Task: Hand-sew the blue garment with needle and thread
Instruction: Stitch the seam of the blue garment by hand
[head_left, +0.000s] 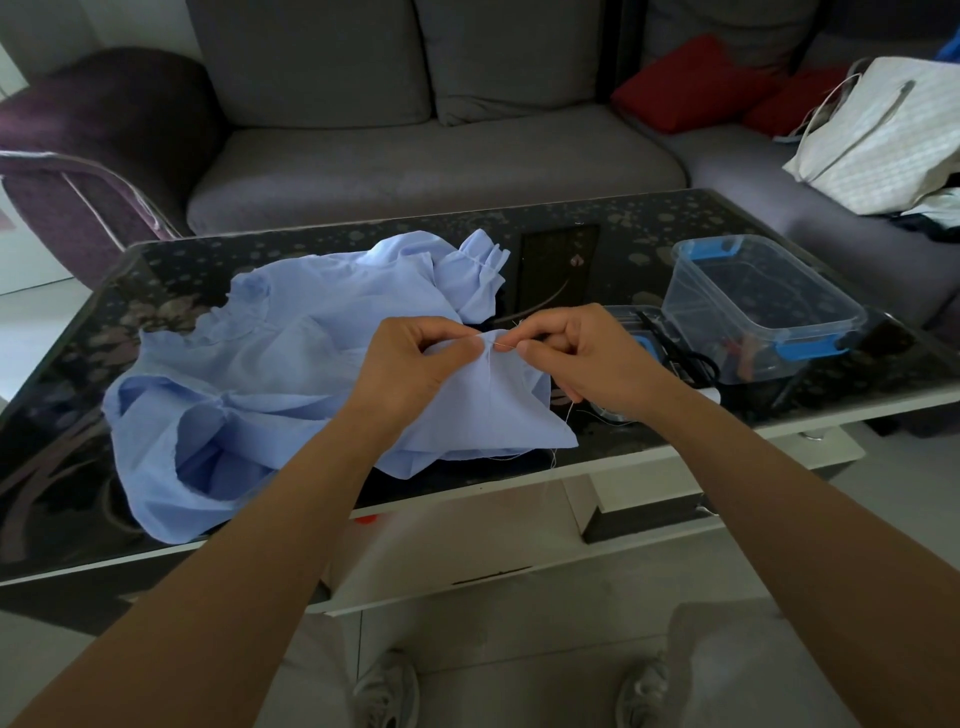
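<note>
Centre frame: needle (505, 347) is just a thin sliver, tip not resolvable. thread (570, 414) traceable only below the right hand (587, 358). scissors (698, 361) half hidden behind that hand. bag (883, 135) clipped by right edge, shoes (387, 691) by bottom edge.

Rumpled blue garment (270, 374) (tabletop), thread (569, 415) trailing

One blue garment (270, 364), two hands (415, 364) (587, 364), one clear box (696, 291), one pair of scissors (698, 361); two red cushions (691, 83) (795, 104), two shoes (387, 691) (644, 691)
</note>
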